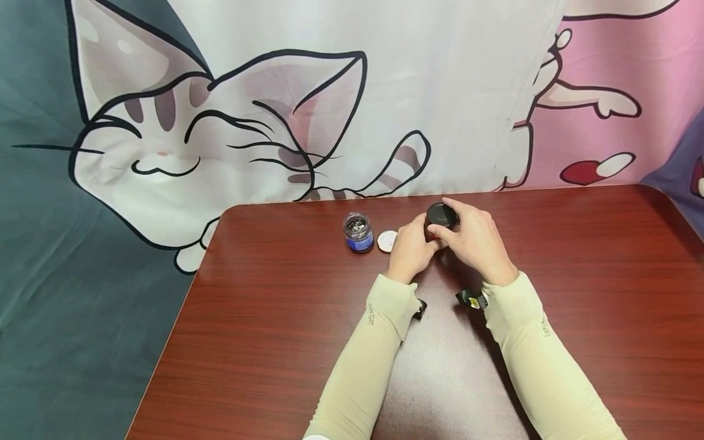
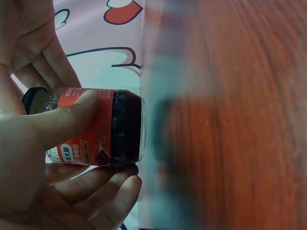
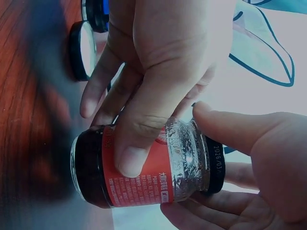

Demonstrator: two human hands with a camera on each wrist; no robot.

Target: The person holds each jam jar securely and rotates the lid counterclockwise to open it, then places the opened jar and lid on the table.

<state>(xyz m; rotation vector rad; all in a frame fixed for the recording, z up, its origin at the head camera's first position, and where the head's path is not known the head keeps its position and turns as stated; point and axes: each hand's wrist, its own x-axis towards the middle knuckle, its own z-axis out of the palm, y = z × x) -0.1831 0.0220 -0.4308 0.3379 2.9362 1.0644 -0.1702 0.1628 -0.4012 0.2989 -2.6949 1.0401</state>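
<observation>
A glass jar with a red label [image 2: 104, 124] and dark contents stands upright between the two hands, its black lid [image 1: 442, 215] on top. My left hand [image 1: 409, 249] grips the jar body, the thumb [image 2: 76, 112] laid across the label. The right hand [image 1: 477, 239] holds the lid from the side, its thumb [image 3: 216, 124] and fingers around the rim. In the right wrist view the lid [image 3: 216, 165] sits on the jar's neck, and the clear glass below it is smeared inside. Dark contents show through the glass at the base.
Left of the hands stands an open glass jar with a blue label [image 1: 359, 235], dark bits inside. Between it and the left hand a loose lid [image 1: 387, 241] shows its white inside. A cartoon-print cloth [image 1: 467, 91] hangs behind the brown table [image 1: 264, 318].
</observation>
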